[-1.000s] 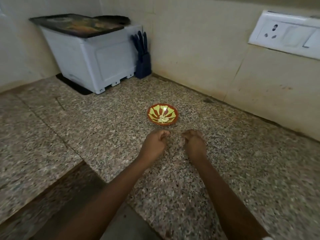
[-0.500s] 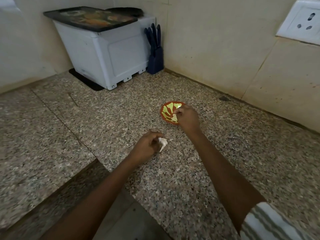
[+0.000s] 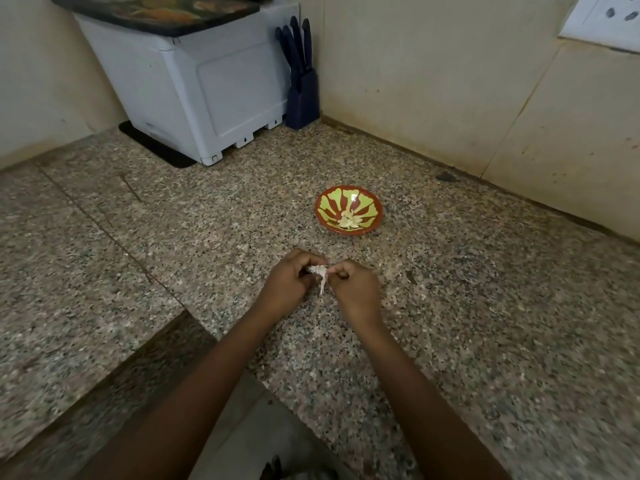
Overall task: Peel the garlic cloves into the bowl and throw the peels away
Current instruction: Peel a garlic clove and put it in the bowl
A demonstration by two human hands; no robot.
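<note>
Just short of the bowl (image 3: 367, 202): right hand (image 3: 355, 292) back from it, pinching garlic (image 3: 320, 271) gripped by left hand (image 3: 289, 285); next clove likely starting.

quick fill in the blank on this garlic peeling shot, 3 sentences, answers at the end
1. The peeled cloves lie inside the red and green ____.
2. The left hand and the right hand both pinch one pale piece of ____.
3. The dark block beside the white appliance holds ____.
Missing words: bowl; garlic; knives.
</note>
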